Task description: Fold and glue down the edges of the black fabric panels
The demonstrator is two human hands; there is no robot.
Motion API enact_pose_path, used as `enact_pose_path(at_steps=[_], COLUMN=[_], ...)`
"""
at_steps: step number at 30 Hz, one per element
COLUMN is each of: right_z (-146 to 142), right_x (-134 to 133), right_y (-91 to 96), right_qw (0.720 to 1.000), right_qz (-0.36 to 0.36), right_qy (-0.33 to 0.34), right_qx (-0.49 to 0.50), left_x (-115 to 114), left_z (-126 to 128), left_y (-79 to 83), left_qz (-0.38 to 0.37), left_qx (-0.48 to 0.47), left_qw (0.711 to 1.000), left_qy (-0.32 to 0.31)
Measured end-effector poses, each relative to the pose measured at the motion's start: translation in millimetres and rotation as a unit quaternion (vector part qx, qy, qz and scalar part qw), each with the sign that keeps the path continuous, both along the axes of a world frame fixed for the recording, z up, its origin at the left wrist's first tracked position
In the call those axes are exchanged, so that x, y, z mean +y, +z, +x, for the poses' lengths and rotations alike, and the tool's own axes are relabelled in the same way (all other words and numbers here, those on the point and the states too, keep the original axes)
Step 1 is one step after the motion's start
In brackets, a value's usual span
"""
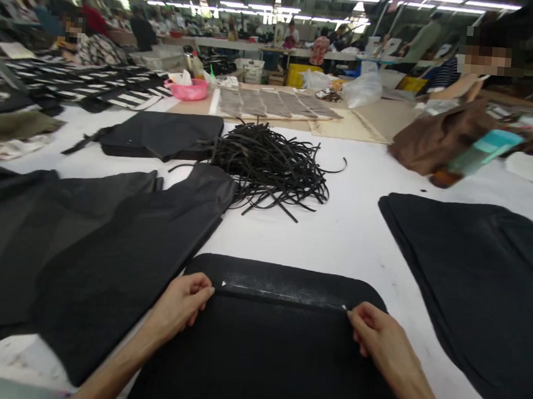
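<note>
A black panel (281, 360) with rounded far corners lies on the white table in front of me. Along its far end runs a shiny, whitish-smeared band with a small white mark near each side. Just below that band, a thin black strip (281, 303) stretches across the panel between my hands. The fingertips of my left hand (189, 301) are pinched at the strip's left end. At the right end, my right hand (373, 331) pinches in the same way, thumb against forefinger. Both hands rest close to the panel's surface.
A tangled heap of black strips (273, 163) lies beyond the panel, beside a black stack (161, 134). Black sheets (118, 261) spread to the left; more black pieces (477, 277) lie right. A brown bundle (442, 136) and pink basket (189, 89) stand farther back. People work around.
</note>
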State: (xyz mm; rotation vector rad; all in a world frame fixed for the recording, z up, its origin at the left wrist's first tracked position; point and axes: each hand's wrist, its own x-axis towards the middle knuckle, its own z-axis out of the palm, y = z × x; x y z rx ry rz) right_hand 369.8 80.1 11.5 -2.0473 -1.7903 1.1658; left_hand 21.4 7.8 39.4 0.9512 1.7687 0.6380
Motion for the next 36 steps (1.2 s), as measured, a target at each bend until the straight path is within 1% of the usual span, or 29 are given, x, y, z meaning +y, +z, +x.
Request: enact_pose_path(at_steps=[3, 10, 16, 21, 25, 29, 33, 35, 36], right_z=[2.3, 4.3, 6.6, 6.8, 6.1, 3.3, -3.5, -7.4, -9.0], right_x=[2.6, 2.5, 2.1, 1.9, 1.8, 1.0, -1.3, -2.4, -2.7], right_y=[-2.6, -4.1, -8.3, -7.9, -7.2, -5.3, 2.8, 7.4, 9.2], right_qw=[1.000, 1.000, 0.999, 0.999, 0.998, 0.998, 0.997, 0.996, 0.996], right_qz=[-0.009, -0.006, -0.007, -0.005, 0.002, -0.002, 0.016, 0.023, 0.024], right_qy=[0.016, 0.010, 0.019, 0.016, 0.027, 0.017, 0.015, 0.007, 0.003], right_qx=[-0.008, -0.028, -0.035, -0.040, -0.060, -0.066, -0.080, -0.080, -0.081], left_x=[-1.1, -0.6, 1.6, 3.3, 4.2, 3.9, 3.8, 3.9, 3.7], left_z=[-0.8, -1.0, 0.4, 0.3, 0.1, 1.1, 1.5, 1.9, 2.7], left_y=[-2.5, -12.0, -12.9, -15.5, -17.2, -17.1, -13.5, -9.4, -6.9], left_qz=[0.018, 0.036, 0.038, 0.032, 0.018, 0.012, 0.017, 0.040, 0.050], left_qx=[0.002, 0.008, 0.013, 0.017, 0.033, 0.065, 0.105, 0.169, 0.216], left_qw=[1.000, 0.999, 0.999, 0.999, 0.999, 0.998, 0.994, 0.984, 0.973], left_qy=[0.005, 0.018, 0.026, 0.025, 0.017, 0.004, -0.016, -0.044, -0.064])
